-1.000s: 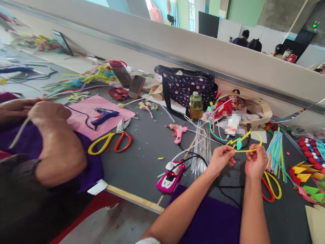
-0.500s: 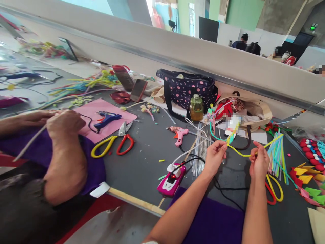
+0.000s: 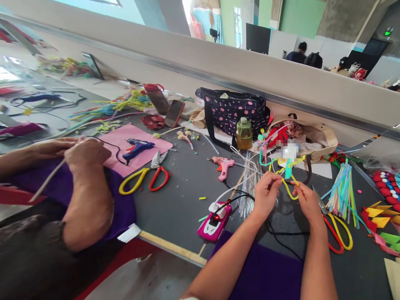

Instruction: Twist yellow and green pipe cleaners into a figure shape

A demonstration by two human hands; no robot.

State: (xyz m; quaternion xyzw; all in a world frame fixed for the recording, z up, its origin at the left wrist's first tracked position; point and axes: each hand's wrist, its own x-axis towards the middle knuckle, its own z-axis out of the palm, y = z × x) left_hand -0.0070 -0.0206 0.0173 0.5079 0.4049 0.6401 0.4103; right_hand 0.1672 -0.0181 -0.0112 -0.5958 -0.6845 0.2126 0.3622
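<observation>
The left hand (image 3: pixel 265 192) and the right hand (image 3: pixel 305 201) are both up over the dark table top (image 3: pixel 175 200), close together. Each one pinches the same bendy yellow fuzzy wire (image 3: pixel 286 188) with the thumb and the first fingers. The wire hangs in a little loop between the two sets of fingertips. More of it curls up just above them, where a small blue-green fuzzy bit (image 3: pixel 288 171) is wrapped on.

Just left of the left fingers lies a bunch of thin shiny silver wires (image 3: pixel 248 183). Past that, a small pink plastic glue gun (image 3: pixel 223 166) rests on the table. Down and left of the left wrist sits a pink plug box with a red light (image 3: pixel 214 216). Just right of the right fingers lie scissors with red and yellow handles (image 3: pixel 339 231), and above those is a bundle of long coloured fuzzy sticks (image 3: pixel 342 191).

Far to the left, another person's hand (image 3: pixel 87 152) grips a thin white stick (image 3: pixel 46 181).
</observation>
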